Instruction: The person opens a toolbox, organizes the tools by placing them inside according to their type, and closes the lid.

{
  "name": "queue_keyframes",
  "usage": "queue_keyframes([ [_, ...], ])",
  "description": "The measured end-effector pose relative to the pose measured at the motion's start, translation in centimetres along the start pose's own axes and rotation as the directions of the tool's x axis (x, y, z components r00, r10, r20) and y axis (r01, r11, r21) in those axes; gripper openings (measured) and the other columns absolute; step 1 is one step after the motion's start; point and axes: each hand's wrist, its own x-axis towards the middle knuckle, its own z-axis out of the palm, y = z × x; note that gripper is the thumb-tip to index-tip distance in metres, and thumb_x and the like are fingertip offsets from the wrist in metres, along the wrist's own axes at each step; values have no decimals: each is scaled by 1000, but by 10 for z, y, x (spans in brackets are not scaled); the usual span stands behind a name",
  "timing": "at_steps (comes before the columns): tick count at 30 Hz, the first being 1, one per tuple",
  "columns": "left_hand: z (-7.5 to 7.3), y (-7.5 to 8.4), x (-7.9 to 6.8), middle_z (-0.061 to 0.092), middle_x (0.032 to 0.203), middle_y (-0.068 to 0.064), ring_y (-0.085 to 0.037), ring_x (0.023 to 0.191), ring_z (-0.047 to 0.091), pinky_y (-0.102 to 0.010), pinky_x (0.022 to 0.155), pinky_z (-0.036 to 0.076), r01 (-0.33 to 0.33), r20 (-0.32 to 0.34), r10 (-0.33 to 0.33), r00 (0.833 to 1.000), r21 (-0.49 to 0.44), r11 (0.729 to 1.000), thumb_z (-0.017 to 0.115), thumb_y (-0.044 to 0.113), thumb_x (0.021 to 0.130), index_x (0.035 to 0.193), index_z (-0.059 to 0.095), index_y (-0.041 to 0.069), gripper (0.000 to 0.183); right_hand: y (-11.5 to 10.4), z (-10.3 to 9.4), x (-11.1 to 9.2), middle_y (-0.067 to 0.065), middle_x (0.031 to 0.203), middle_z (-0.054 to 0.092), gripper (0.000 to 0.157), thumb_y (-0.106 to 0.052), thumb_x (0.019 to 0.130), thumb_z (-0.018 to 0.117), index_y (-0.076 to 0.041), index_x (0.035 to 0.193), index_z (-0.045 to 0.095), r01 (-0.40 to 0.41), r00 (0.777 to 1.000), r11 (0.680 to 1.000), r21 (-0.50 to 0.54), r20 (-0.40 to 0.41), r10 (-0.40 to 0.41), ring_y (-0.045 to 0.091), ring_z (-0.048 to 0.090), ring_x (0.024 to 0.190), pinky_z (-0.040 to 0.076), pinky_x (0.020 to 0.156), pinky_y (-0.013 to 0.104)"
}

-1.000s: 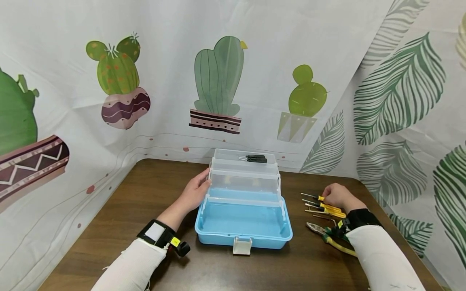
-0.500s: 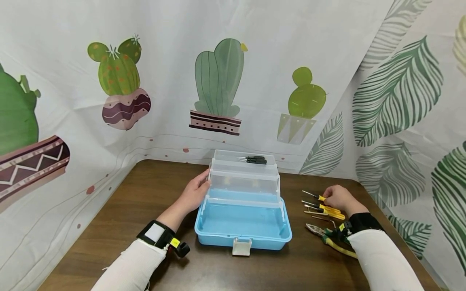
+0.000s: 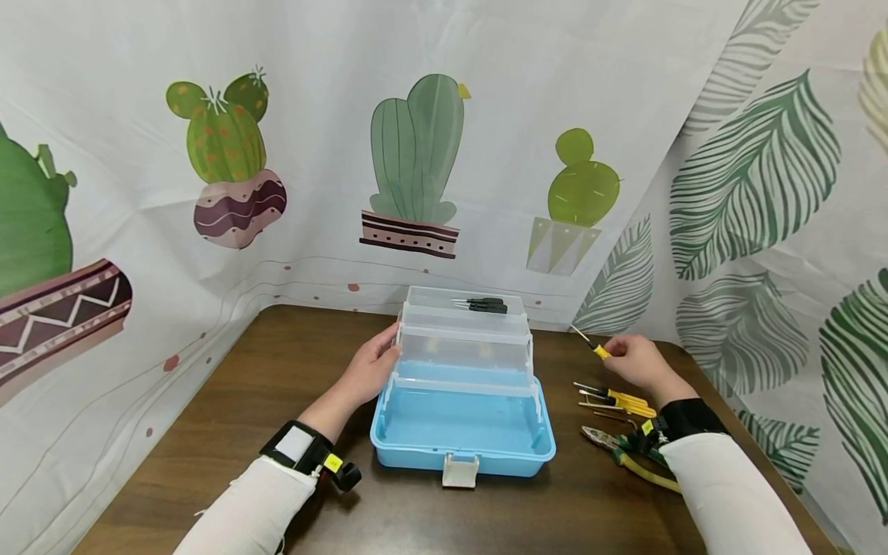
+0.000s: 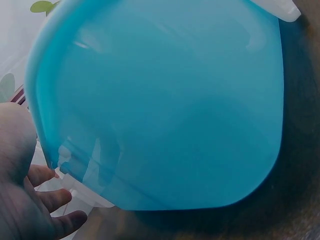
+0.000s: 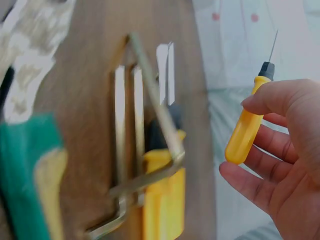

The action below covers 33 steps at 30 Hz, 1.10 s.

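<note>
A blue toolbox (image 3: 461,462) stands unlatched with clear cantilever trays (image 3: 466,343) raised in steps behind its base. My left hand (image 3: 368,371) holds the left edge of the trays, thumb on the near side and fingers behind. In the left wrist view the blue end wall (image 4: 185,110) fills most of the picture. My right hand (image 3: 638,361) pinches a small screwdriver (image 5: 245,131) by its yellow handle, above the table right of the box. Its thin shaft points up and away. Two dark-handled screwdrivers (image 3: 488,307) lie in the top tray.
Yellow-handled screwdrivers (image 3: 627,402) lie right of the toolbox, with brass-coloured hex keys (image 5: 121,145) beside them. Nearer me are pliers (image 3: 641,466) with green and yellow handles, partly under my right wrist. A patterned cloth (image 3: 499,154) hangs behind the wooden table (image 3: 250,385).
My right hand has lifted the small screwdriver off the table, away from the other tools, and moved it slightly back and left. The left hand stays at the trays.
</note>
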Motion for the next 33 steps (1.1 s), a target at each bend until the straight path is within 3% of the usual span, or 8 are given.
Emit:
queue_keyframes([
  [9,0,-1,-1,32,169,-7,-34,154,35,-60,119,36,6,3,-6,1000,-4,1000,42,28,111,163,31,22,53,-38,-12,12,20,106,70,27,-16,92,67,1,113,68,76,996,997,-9,-47,-77,30,65,94,52,77,39],
  [24,0,-2,1,32,169,-7,-35,154,34,-61,120,35,10,5,-10,1000,-15,1000,43,28,111,163,32,23,53,-121,-26,34,12,91,65,11,-12,90,69,-4,98,67,220,975,975,-6,-27,-220,22,56,76,47,68,33],
  [33,-1,1,-1,33,169,-7,-35,153,36,-60,119,37,5,6,-5,1000,-9,1000,42,28,111,163,32,23,53,-163,-23,52,10,90,66,11,-12,88,69,-5,97,68,289,957,957,-7,-1,-289,23,56,79,47,71,33],
])
